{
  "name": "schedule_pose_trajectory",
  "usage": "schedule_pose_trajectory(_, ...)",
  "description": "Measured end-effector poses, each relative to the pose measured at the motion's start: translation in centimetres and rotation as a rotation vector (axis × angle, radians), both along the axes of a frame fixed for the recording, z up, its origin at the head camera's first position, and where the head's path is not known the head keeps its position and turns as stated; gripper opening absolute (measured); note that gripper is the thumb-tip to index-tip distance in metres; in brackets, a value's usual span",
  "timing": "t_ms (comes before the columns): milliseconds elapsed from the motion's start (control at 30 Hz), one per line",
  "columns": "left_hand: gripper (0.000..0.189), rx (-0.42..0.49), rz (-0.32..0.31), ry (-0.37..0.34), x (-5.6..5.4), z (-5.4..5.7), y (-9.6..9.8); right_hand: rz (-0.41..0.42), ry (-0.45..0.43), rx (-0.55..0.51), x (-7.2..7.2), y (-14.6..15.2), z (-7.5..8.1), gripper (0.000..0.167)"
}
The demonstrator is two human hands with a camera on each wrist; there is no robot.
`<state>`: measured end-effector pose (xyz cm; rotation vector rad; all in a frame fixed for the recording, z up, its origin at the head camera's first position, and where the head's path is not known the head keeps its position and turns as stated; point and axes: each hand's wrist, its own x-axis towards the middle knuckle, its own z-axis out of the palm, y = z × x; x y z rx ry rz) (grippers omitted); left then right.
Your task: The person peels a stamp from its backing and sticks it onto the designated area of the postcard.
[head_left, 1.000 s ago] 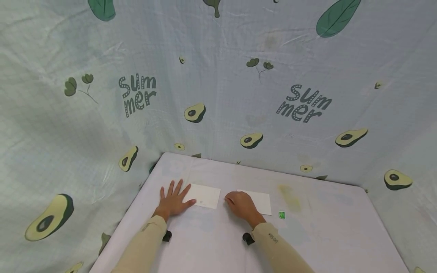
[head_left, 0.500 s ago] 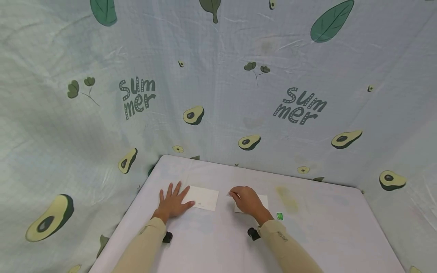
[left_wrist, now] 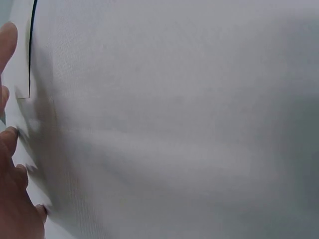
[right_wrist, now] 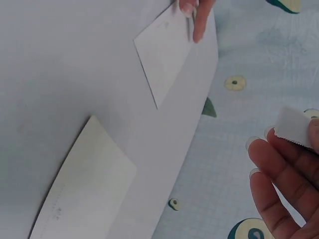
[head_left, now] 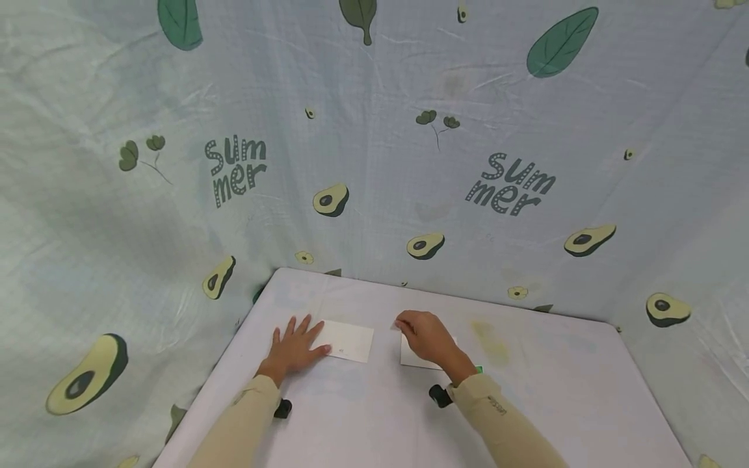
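My left hand (head_left: 292,351) lies flat with its fingers spread, the thumb and fingertips touching the left edge of a white card or envelope (head_left: 350,340). Between thumb and fingers, my right hand (head_left: 430,337) pinches a small white piece with a serrated edge, which looks like a postage stamp (right_wrist: 293,124) seen from its blank back. That hand hovers over a second white card or envelope (head_left: 414,355), hiding much of it. Faint small print marks both cards. Just behind the right wrist a small green stamp-like piece (head_left: 480,369) peeks out, mostly hidden.
Both cards lie on a white-covered table (head_left: 363,422). A yellowish stain (head_left: 490,341) marks the cover to the right. Behind and at the sides hangs a pale curtain (head_left: 374,169) printed with avocados and leaves.
My right hand has lifted and moved slightly right and away, bringing the pinched stamp into view. Its wrist now covers most of the green piece. The left hand stays on its card.
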<state>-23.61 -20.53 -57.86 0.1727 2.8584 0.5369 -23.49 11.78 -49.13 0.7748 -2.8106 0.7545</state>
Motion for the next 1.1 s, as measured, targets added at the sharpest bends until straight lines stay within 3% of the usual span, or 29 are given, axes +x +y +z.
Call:
schedule_pose_trajectory(233, 0.08, -0.009, -0.019, 0.025, -0.2, -0.2, 0.1, 0.007, -0.03, -0.032, 0.2, 0.4, 1.2, 0.011)
schedule_pose_trajectory(400, 0.079, 0.032, -0.047, 0.094, -0.3, 0.1, 0.6, 0.039, -0.021, -0.052, 0.3, 0.7, 1.8, 0.011)
schedule_pose_trajectory(567, 0.078, 0.116, -0.088, 0.137, -0.1, 1.5, 1.5, 0.072, -0.025, -0.061, 0.2, 0.8, 2.3, 0.012)
schedule_pose_trajectory(733, 0.079, 0.241, -0.121, 0.134, 0.2, 3.4, 2.8, 0.073, -0.024, -0.067, 0.2, 0.7, 2.9, 0.012)
schedule_pose_trajectory(1000, 0.081, 0.437, -0.111, 0.052, 0.8, 6.6, 5.4, 0.066, -0.032, -0.104, 0.8, 0.4, 3.7, 0.013)
schedule_pose_trajectory(1100, 0.079, 0.524, -0.143, 0.044, 1.1, 7.5, 6.2, 0.055, -0.051, -0.113, 1.1, 0.3, 3.8, 0.014)
